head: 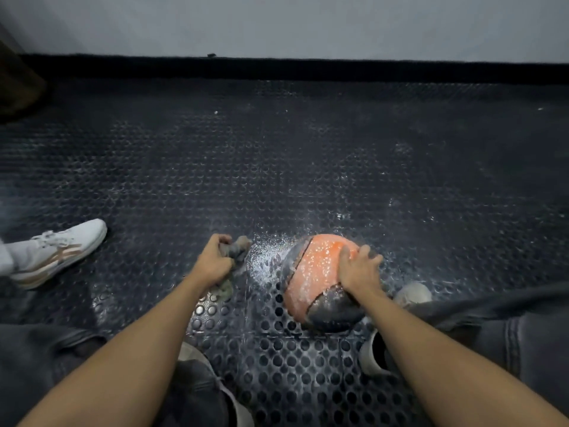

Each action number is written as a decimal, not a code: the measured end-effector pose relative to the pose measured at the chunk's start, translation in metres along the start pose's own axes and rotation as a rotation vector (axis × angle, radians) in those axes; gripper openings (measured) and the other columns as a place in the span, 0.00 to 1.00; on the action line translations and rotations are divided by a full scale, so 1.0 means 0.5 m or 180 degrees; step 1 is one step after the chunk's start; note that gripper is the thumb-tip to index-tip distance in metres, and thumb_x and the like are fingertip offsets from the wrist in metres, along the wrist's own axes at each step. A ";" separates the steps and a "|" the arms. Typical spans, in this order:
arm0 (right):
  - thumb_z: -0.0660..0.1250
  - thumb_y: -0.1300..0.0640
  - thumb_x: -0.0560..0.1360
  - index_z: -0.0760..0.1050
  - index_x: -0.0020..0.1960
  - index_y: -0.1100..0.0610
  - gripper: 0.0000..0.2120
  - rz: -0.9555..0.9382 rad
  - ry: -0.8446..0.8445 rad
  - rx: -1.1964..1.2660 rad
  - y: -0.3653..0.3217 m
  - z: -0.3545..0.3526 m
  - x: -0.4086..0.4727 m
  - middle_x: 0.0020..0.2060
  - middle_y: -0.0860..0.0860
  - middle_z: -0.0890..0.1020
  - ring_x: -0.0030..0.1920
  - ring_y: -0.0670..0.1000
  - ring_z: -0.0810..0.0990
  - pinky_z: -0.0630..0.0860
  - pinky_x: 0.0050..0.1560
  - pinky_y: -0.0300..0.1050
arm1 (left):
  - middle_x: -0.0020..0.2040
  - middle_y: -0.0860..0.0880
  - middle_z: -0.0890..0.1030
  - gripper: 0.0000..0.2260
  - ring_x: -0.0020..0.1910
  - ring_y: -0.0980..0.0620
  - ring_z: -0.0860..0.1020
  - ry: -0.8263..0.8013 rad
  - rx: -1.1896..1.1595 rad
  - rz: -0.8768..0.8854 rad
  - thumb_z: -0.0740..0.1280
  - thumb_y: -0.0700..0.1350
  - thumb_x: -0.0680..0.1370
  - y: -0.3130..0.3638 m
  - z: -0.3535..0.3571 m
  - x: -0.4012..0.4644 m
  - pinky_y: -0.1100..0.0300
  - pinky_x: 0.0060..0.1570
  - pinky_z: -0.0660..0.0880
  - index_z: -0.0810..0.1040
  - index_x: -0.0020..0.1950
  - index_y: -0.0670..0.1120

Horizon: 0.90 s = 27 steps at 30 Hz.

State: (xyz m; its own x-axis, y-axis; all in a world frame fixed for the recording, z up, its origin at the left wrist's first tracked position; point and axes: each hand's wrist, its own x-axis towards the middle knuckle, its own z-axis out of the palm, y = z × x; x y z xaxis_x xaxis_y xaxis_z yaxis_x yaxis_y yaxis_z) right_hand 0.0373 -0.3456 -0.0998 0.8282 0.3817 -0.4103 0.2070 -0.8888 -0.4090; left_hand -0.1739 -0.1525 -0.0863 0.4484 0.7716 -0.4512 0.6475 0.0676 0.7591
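A black rubber floor mat with round raised studs (pixel 308 155) is seen, flecked whitish. A white laced sneaker with tan stripes (pixel 61 251) is planted at the mat's left edge. A black fuzzy strip (pixel 308 69) is run along the mat's far edge, a plain grey wall (pixel 308 23) behind it. Dark grey jeans (pixel 508 340) are spotted at the mat's near edge.
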 end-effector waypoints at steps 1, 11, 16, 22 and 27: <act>0.49 0.43 0.83 0.60 0.68 0.55 0.20 -0.0088 0.0075 -0.0017 0.006 -0.010 0.001 0.69 0.61 0.62 0.62 0.61 0.73 0.71 0.63 0.62 | 0.54 0.45 0.75 0.23 0.42 0.51 0.77 -0.0118 -0.0083 -0.0011 0.67 0.34 0.74 0.017 0.008 -0.012 0.57 0.38 0.73 0.65 0.65 0.49; 0.50 0.33 0.80 0.62 0.67 0.49 0.24 -0.0367 -0.0139 -0.0672 0.050 -0.076 0.065 0.65 0.60 0.65 0.62 0.69 0.71 0.69 0.63 0.64 | 0.52 0.47 0.79 0.09 0.45 0.46 0.82 -0.0509 -0.0192 0.0036 0.61 0.49 0.81 0.066 0.101 -0.007 0.59 0.33 0.75 0.73 0.60 0.50; 0.43 0.26 0.76 0.46 0.81 0.43 0.38 -0.0169 -0.0645 -0.1309 0.049 -0.107 0.076 0.74 0.68 0.59 0.71 0.70 0.67 0.71 0.65 0.62 | 0.51 0.45 0.81 0.19 0.41 0.51 0.82 -0.0672 -0.0410 -0.0059 0.72 0.49 0.74 0.063 0.135 0.008 0.60 0.36 0.75 0.75 0.64 0.50; 0.51 0.28 0.77 0.55 0.77 0.51 0.37 -0.0191 -0.1034 -0.1339 0.014 -0.091 0.061 0.71 0.66 0.65 0.67 0.67 0.71 0.73 0.56 0.56 | 0.44 0.41 0.84 0.09 0.38 0.48 0.82 -0.0915 -0.0337 0.0245 0.72 0.39 0.74 0.060 0.162 -0.002 0.58 0.37 0.78 0.82 0.53 0.47; 0.53 0.45 0.80 0.61 0.76 0.39 0.24 -0.1167 -0.0882 -0.0421 0.008 -0.018 0.018 0.76 0.53 0.60 0.73 0.56 0.64 0.69 0.67 0.66 | 0.46 0.41 0.83 0.08 0.40 0.49 0.79 -0.0640 0.0299 0.0567 0.70 0.40 0.75 0.054 0.156 0.011 0.53 0.46 0.77 0.80 0.53 0.43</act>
State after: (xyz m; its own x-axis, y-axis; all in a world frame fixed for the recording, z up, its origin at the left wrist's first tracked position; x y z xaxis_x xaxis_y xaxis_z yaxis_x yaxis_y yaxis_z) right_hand 0.0503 -0.3482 -0.0977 0.5219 0.7135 -0.4675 0.5391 -0.7007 -0.4674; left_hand -0.1057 -0.1957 -0.1048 0.6673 0.6245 -0.4058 0.5976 -0.1239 0.7922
